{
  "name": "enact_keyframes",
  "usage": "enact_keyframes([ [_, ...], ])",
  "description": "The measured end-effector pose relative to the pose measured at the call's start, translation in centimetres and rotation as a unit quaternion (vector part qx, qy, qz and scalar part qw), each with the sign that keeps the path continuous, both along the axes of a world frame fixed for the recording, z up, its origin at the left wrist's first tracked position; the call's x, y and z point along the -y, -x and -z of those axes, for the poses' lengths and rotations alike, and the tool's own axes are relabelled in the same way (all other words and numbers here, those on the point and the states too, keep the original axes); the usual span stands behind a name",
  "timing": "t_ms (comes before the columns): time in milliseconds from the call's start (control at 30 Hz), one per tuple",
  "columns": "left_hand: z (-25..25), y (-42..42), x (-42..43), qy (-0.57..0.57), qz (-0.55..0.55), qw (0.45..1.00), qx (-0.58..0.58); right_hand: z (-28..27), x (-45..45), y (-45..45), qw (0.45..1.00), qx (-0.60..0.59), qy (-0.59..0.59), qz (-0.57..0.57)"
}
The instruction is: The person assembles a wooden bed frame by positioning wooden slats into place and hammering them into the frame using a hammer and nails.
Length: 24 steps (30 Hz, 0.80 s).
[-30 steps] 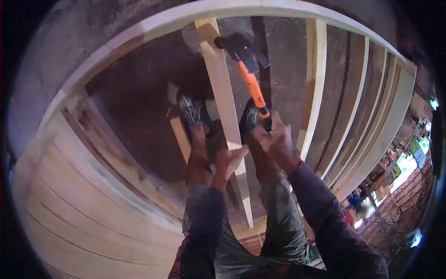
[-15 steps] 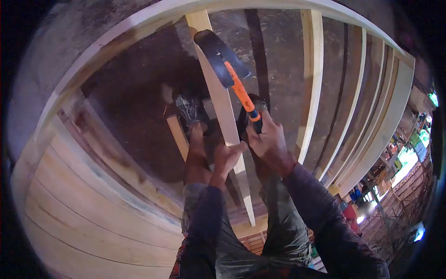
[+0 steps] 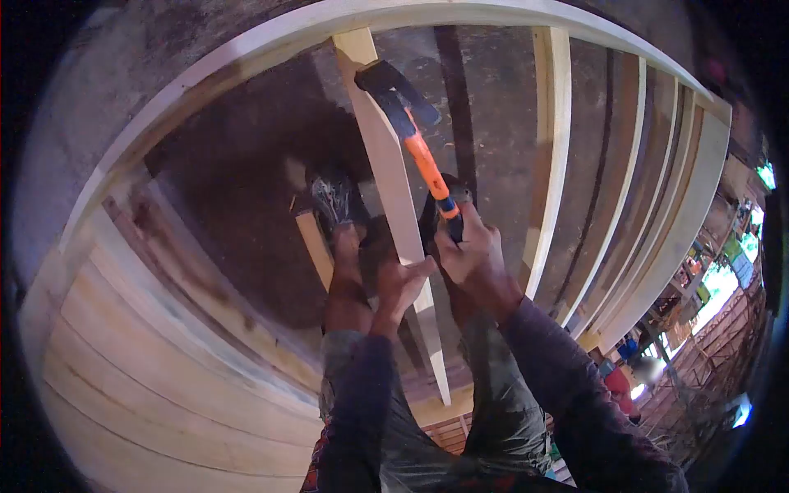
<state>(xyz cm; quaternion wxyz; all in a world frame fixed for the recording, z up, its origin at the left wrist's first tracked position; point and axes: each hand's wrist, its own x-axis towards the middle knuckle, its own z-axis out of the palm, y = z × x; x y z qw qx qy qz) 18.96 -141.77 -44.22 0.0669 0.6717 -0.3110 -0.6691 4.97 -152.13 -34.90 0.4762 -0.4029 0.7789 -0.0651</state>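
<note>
A hammer (image 3: pixel 426 168) with an orange and black handle is gripped in my right hand (image 3: pixel 477 255). Its dark head lies over the upper part of a pale wooden slat (image 3: pixel 386 160); whether the two touch I cannot tell. My left hand (image 3: pixel 400 287) is closed around the same slat lower down, with the thumb across its face. The slat runs from the curved top rail of a wooden frame (image 3: pixel 296 33) down between my legs.
More upright slats (image 3: pixel 555 148) stand to the right within the frame. Pale planks (image 3: pixel 164 361) fill the lower left. A short wood piece (image 3: pixel 316 246) is beside my left foot. At the far right a person in red (image 3: pixel 618 386) is near cluttered goods.
The hammer head has moved left from beside the slat to over it, and my right hand has shifted slightly left. My left hand keeps its hold.
</note>
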Motion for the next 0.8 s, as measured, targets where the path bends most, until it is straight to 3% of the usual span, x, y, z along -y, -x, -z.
enact_keyframes([
  [167,-0.9,0.3,0.8,-0.036,0.021,0.999,-0.006,0.6,-0.3,0.3,1.000,-0.005,-0.004,-0.004],
  [233,-0.2,0.3,0.3,0.092,-0.038,0.994,-0.039,1.0,-0.6,0.4,1.000,0.016,-0.015,0.020],
  [267,0.2,0.0,-0.1,0.092,-0.040,0.994,-0.036,1.1,-1.0,0.3,1.000,0.019,-0.016,0.018],
  [333,-0.3,0.1,0.1,0.014,-0.001,1.000,-0.022,0.5,-1.5,0.4,0.995,0.032,0.093,-0.001],
  [433,-0.6,0.2,0.7,-0.038,0.052,0.998,0.015,1.0,-2.0,0.4,0.994,0.009,0.106,-0.014],
  [533,-1.0,0.1,1.1,-0.065,0.045,0.997,0.004,2.0,-1.8,0.5,1.000,0.020,0.016,0.016],
  [667,0.2,0.0,-0.5,-0.040,0.025,0.999,-0.010,1.9,-2.2,0.3,0.998,0.010,0.065,-0.001],
  [767,-0.6,0.4,0.2,-0.021,-0.072,0.996,-0.052,1.3,-2.6,0.0,0.994,0.004,0.106,-0.010],
  [800,-0.7,0.2,0.4,-0.019,-0.021,0.999,-0.020,1.1,-2.7,0.1,0.996,0.002,0.083,-0.012],
])
